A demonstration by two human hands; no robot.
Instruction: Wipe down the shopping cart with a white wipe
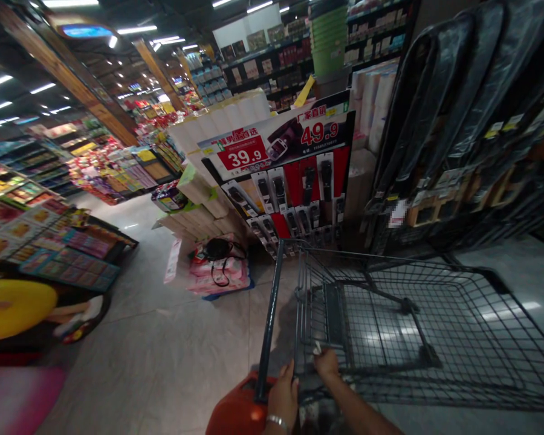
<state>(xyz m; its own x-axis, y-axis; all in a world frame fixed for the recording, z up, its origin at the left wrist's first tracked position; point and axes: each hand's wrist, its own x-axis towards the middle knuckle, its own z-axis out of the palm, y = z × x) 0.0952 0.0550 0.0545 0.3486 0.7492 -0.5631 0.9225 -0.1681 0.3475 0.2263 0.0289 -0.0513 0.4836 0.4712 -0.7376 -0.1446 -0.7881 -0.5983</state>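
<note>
A grey wire shopping cart (435, 314) stands in front of me, with no goods in its basket. My left hand (283, 393), with a metal band at the wrist, is closed at the cart's near rim, beside the dark handle bar (272, 314). Over the inner side of the basket is my right hand (327, 362), its fingers closed. A small whitish bit (317, 348) sticks out at its fingertips, too small to name. Left of my left hand lies a smooth orange-red surface (238, 408), partly cut off by the frame.
Ahead stands a belt display rack (285, 187) with price signs. Boxes and pink packs (220, 272) sit on the floor beside it. Wrapped dark goods (435, 90) hang at right. Shelves of boxed goods (68, 241) and a yellow round object (16, 308) are at left.
</note>
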